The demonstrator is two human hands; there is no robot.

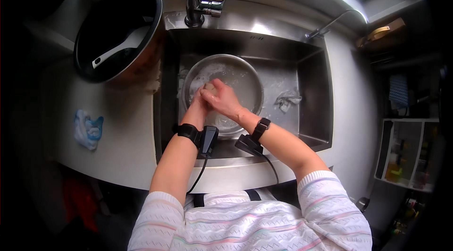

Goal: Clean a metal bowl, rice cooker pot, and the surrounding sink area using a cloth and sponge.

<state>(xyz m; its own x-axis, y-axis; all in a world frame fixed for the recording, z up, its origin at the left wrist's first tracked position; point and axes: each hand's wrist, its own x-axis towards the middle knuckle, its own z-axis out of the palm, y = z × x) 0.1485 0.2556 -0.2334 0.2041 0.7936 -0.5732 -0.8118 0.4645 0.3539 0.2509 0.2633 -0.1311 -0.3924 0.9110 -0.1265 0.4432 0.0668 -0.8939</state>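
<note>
Both hands are together over a round metal basin [262, 91] standing in the sink. A pale lump [210, 87], dough-like in look, shows between my thumbs and fingers. My right hand [224, 99] wraps it from the right. My left hand [199, 101] holds it from the left, its fingers largely hidden behind the right hand and the lump. Inside the basin lies cloudy, whitish liquid with pale streaks and patches along the wall. Each wrist wears a black strap with a small dark box and a cable.
The stainless steel sink [313, 91] holds a crumpled wet cloth [288, 101] right of the basin. Behind rises a chrome faucet [194, 6]. A large dark pot [157, 13] with a white-handled utensil [116, 49] stands at left, near a blue-and-white cloth [87, 130] on the counter [124, 137].
</note>
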